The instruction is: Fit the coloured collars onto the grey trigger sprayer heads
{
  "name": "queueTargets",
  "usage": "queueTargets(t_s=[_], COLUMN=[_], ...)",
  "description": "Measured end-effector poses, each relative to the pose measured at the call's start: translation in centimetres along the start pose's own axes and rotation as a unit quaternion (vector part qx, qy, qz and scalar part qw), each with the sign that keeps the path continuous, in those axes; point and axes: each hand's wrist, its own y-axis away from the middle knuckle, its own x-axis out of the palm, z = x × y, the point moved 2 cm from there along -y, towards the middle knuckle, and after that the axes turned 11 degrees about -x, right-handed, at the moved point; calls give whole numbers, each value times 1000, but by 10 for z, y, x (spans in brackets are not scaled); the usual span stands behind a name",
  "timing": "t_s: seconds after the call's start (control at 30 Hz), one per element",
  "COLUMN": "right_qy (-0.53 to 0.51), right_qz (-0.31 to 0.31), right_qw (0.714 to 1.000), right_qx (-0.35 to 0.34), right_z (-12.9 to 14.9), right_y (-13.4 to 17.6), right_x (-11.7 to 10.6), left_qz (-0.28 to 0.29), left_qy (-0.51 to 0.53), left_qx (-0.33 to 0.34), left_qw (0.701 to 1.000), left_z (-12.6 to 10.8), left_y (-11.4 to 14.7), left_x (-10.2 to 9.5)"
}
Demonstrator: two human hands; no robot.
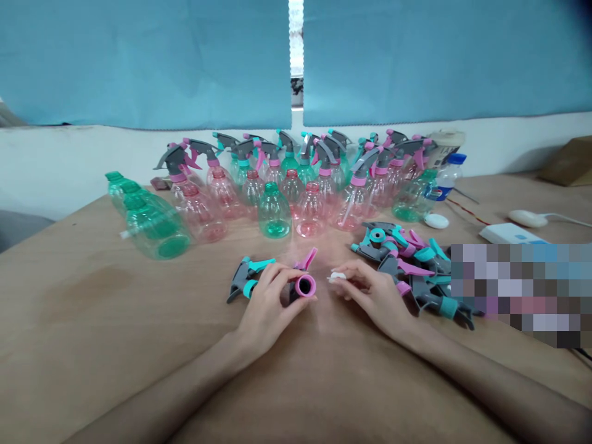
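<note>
My left hand (272,302) is closed around a grey and pink trigger sprayer head (306,285), its pink collar opening turned toward me. A hand's width to the right, my right hand (370,293) pinches a small white plastic piece (337,277) between thumb and fingers; its exact kind is too small to make out. Behind my left hand a grey and turquoise sprayer head (240,282) lies on the table. Just right of my right hand is a heap of loose sprayer heads (419,265) in grey, pink and turquoise.
Pink and green bottles stand in rows at the back, several with sprayers fitted; an open green bottle (274,213) is in front. More green bottles (157,225) lie tilted at left. A Pepsi bottle (448,179), a white power strip (513,234) and a cardboard box (568,161) are at right.
</note>
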Motion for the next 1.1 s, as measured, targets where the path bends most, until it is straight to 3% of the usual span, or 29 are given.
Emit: queueTargets(t_s=[0.5,1.1], right_qy=[-16,7], right_qz=[8,30], right_qw=[1000,990], right_qx=[-11,-141], right_z=[6,31], right_y=[4,14], right_x=[0,11], left_qz=[9,50], left_qy=[37,72], left_qx=[19,78], left_qw=[999,993], left_z=[-5,-12], left_y=[6,11], left_x=[2,8])
